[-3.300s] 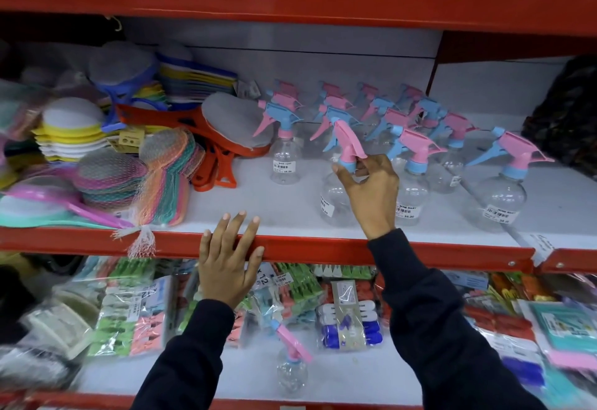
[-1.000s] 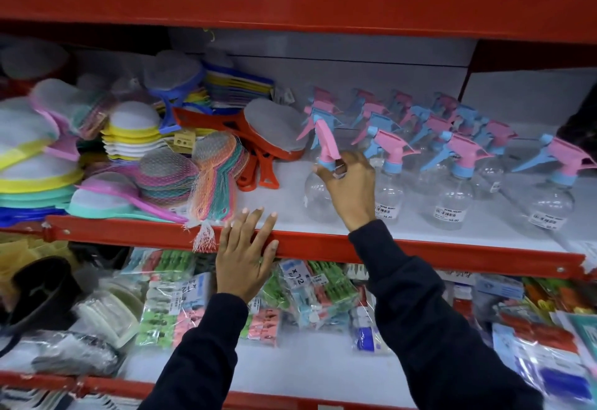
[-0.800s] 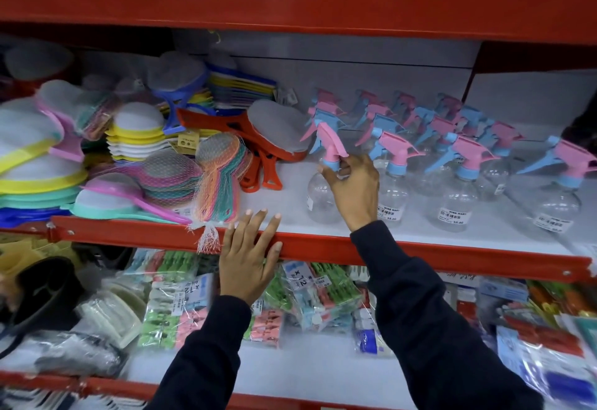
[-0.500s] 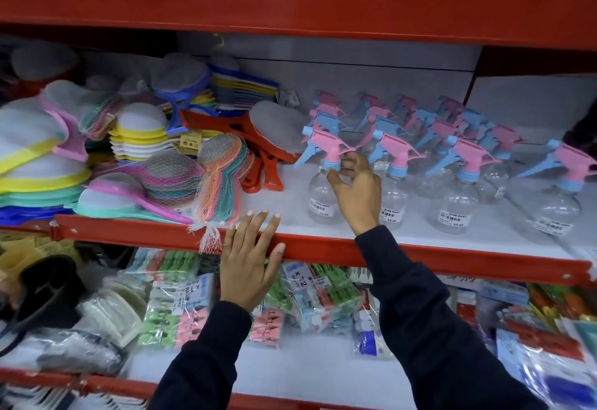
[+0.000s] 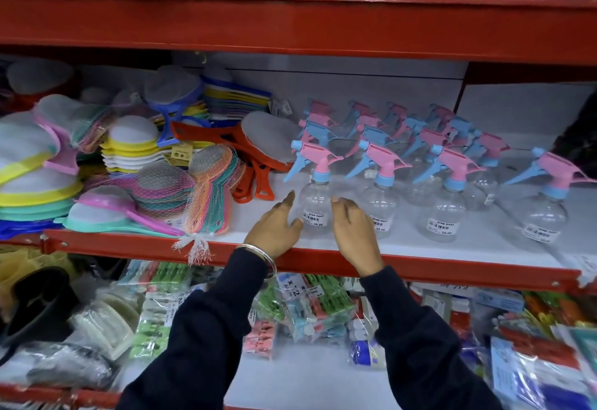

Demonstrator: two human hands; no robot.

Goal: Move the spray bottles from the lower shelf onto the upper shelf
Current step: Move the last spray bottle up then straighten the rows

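Note:
A clear spray bottle (image 5: 316, 202) with a pink head and blue trigger stands upright near the front of the white upper shelf (image 5: 484, 241). My left hand (image 5: 274, 227) is just left of it and my right hand (image 5: 353, 232) just right of it, both with fingers apart and holding nothing. Whether the left fingertips touch the bottle I cannot tell. Several more pink and blue spray bottles (image 5: 447, 199) stand in rows behind and to the right. No spray bottle shows on the lower shelf (image 5: 307, 377).
Netted scrubbers (image 5: 206, 190), an orange-handled brush (image 5: 255, 164) and stacked sponges (image 5: 132, 144) crowd the upper shelf's left half. Red shelf rails (image 5: 452, 269) run across the front. Bagged clothes pegs (image 5: 316, 306) and other packets fill the lower shelf.
My right hand has let go of the spray bottle's head and dropped beside its body. My left hand rose from the red rail to the bottle's left side.

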